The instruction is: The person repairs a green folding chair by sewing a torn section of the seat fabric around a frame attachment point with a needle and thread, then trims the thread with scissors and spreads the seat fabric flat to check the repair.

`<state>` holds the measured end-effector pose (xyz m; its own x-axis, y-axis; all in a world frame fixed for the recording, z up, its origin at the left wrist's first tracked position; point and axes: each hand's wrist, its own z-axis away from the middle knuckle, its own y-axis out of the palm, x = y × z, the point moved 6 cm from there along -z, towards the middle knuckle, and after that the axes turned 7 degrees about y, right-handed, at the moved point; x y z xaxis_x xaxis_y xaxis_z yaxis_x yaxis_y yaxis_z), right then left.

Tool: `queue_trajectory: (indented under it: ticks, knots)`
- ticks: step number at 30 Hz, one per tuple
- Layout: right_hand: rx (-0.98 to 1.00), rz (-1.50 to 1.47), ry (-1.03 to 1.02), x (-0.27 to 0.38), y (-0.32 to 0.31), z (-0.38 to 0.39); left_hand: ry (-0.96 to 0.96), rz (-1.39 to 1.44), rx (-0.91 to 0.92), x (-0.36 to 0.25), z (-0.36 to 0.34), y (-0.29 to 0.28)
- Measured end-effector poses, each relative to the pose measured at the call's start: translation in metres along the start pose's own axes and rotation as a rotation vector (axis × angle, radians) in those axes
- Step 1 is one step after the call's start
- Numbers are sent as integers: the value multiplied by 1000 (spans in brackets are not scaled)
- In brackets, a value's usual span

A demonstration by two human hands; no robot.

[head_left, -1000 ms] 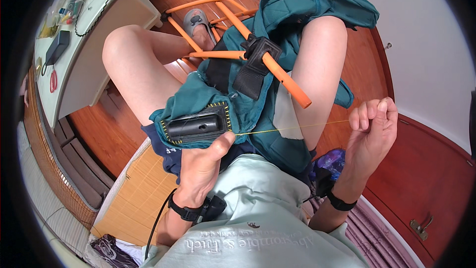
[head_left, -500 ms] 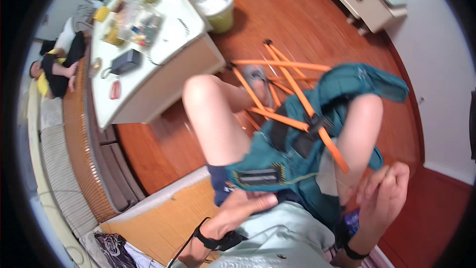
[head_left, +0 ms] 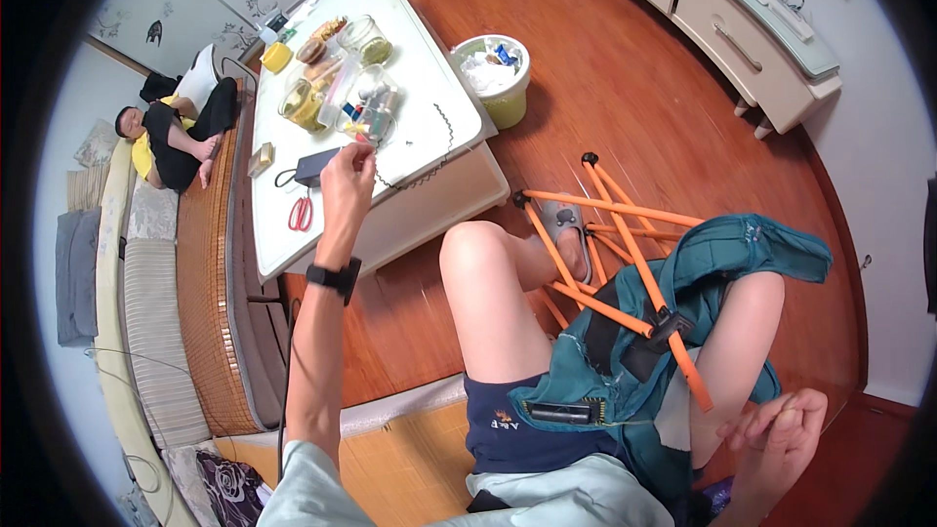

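Across my lap lies a teal fabric folding-chair seat (head_left: 576,376), with crossed orange frame legs (head_left: 625,220) attached by a black joint (head_left: 670,327). A dark strip edged with yellow stitching (head_left: 563,414) is on the fabric. From it a thin pale thread (head_left: 654,422) runs toward my right hand (head_left: 781,437), whose fingers are pinched together at its far end. My left hand (head_left: 346,181) reaches over the white table, fingertips pressed together beside a dark box (head_left: 314,168); whatever they hold is hidden. Red-handled scissors (head_left: 301,215) lie just left of that wrist.
The white table (head_left: 429,151) carries clear containers (head_left: 307,102), a yellow tub (head_left: 276,58) and a coiled black cord (head_left: 444,127). A full waste bin (head_left: 503,98) stands beside it. Another person (head_left: 176,141) reclines on the sofa at left. Drawers (head_left: 717,29) line the far right.
My left hand has gone from my lap up and forward to the table. My right hand stays pinched at the right of the chair fabric. The view has shifted.
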<state>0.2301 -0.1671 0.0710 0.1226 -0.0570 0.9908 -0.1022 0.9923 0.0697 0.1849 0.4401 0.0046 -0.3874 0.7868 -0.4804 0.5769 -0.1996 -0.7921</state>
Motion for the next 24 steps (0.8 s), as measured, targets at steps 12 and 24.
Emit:
queue_trajectory:
  ticks: [12,24]
  knots:
    - [121,41,95,9,-7,0,-125,-308,-160,101,38,-82]
    - [52,44,-3,11,31,-17,-483,-302,584,303,39,-98]
